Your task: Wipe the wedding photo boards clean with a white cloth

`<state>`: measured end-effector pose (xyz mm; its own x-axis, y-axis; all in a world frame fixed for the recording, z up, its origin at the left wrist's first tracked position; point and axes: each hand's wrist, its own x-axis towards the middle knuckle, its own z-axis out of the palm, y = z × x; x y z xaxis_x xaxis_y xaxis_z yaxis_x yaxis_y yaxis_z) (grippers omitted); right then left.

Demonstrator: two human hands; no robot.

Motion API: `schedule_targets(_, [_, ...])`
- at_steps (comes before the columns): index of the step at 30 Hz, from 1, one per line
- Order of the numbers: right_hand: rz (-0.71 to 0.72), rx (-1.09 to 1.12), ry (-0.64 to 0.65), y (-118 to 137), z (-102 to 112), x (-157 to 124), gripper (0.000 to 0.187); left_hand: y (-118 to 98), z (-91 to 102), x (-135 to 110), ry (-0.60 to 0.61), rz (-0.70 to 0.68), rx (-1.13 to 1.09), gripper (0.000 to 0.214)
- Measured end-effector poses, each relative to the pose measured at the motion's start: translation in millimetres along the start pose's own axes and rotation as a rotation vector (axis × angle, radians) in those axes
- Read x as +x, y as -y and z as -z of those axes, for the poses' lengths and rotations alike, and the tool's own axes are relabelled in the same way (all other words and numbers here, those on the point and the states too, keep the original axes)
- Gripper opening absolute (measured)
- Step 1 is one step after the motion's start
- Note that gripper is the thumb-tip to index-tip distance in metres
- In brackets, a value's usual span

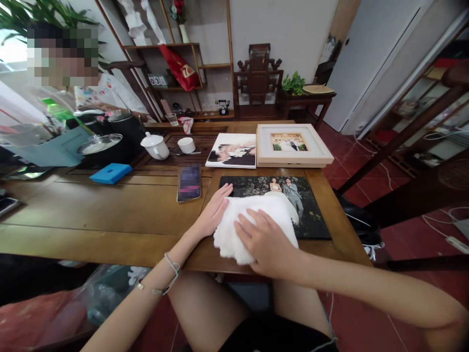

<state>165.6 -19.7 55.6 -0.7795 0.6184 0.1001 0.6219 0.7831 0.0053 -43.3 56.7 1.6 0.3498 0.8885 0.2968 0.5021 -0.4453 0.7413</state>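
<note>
A dark photo print (311,215) of a couple lies flat at the table's near right corner. A white fluffy cloth (249,215) covers its lower left part. My right hand (267,239) lies flat on the cloth, fingers stretched out and pressing it down. My left hand (214,210) rests open at the cloth's left edge, fingers on the print's left border. A phone (189,183) lies just left of the print.
Behind the print are a second photo print (232,150) and a white framed picture (293,144). A teapot (156,145), a cup (186,144), a blue box (111,172) and a black pot (106,146) stand further left. Another person sits at the far left. The wooden table (110,210) ends just right of the print.
</note>
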Motion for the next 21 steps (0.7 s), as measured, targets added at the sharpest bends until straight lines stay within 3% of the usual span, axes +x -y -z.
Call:
schedule_targets(4, [-0.202,-0.048,0.000,-36,0,29,0.067,-1,0.7,0,0.009,0.004,-0.020,0.055])
schedule_targets(7, [-0.281,-0.140,0.009,-33,-4,40,0.068,-1,1.1,1,0.004,0.006,-0.013,0.055])
schedule_targets(11, [-0.121,-0.184,-0.030,4,-6,21,0.066,-3,0.9,1,-0.009,0.020,-0.013,0.057])
schedule_targets(14, [-0.002,-0.076,-0.013,17,-1,-1,0.073,-5,0.8,1,-0.006,0.013,0.011,0.057])
schedule_targets(17, [-0.002,0.073,-0.014,-3,2,-15,0.072,-6,0.9,1,0.000,0.003,0.028,0.055])
schedule_targets(21, [-0.188,0.132,-0.075,-60,1,-13,0.067,-5,1.3,1,-0.001,-0.047,0.064,0.049])
